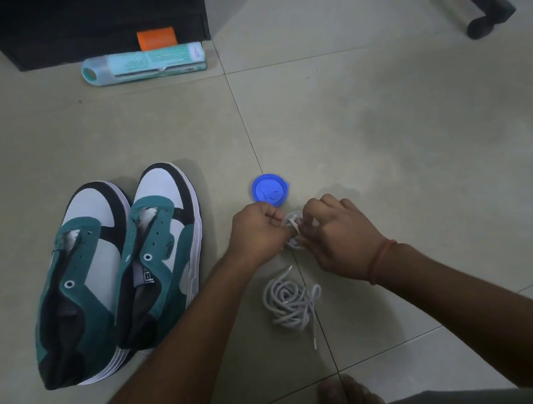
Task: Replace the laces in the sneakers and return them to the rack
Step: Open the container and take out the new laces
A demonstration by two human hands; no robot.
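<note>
On the tiled floor (382, 124), right of centre, both hands work a small white lace bundle (293, 232). Left hand (257, 232) pinches it from the 9 o'clock side, right hand (337, 227) from 3 o'clock, fingers of both curled in tight. Looks like they're undoing a wound-up coil.

Second lace (290, 304) lies loose at 6 o'clock of the hands, nothing touching it, one tip trailing toward the viewer.

Pair of teal, white and black sneakers (117, 270) sits at 9 o'clock of the hands, well apart, side by side, toes pointing away. Eyelets look empty, so I'd say lacing hasn't started.

Handling, my read:
- laces: near weightless, limp, tangle easily. Take one by its stiff tip, not mid-length, or the coil knots up.
- sneakers: light, stiff sole, soft upper. Grip at the heel collar or hold the tongue down while threading.

Blue round lid (270, 190) at 12 o'clock, just beyond the hands. Farther at 11 o'clock a pale green tube pack (145, 64) lies against a black cabinet (85, 23), with something orange (157, 38) behind it.

Hard to tell:
- how the bundle is wound; fingers cover most of it
- rack not in view
- bare foot (348, 397) at bottom edge, blurred
- chair base at 1 o'clock is cut off
</note>
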